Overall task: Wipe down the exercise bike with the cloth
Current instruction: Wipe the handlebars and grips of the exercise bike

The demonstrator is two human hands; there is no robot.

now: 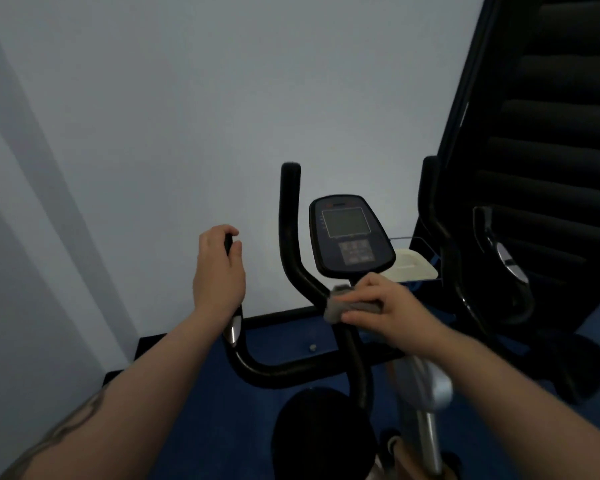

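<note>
A black exercise bike (293,370) stands in front of me, its console (349,233) with a grey screen facing me. My left hand (219,268) grips the upright end of the left handlebar (236,344). My right hand (392,308) holds a grey cloth (347,308) wrapped on the bar just below the console, where the handlebars meet the stem. The inner left handlebar horn (290,216) rises free beside the console. The black saddle (321,434) lies low in the view.
A pale wall (153,133) lies straight ahead and to the left. A tall black machine (551,150) stands close on the right, with another dark handlebar (433,209). A white tray-like object (411,266) sits behind the console. The floor (205,427) is blue.
</note>
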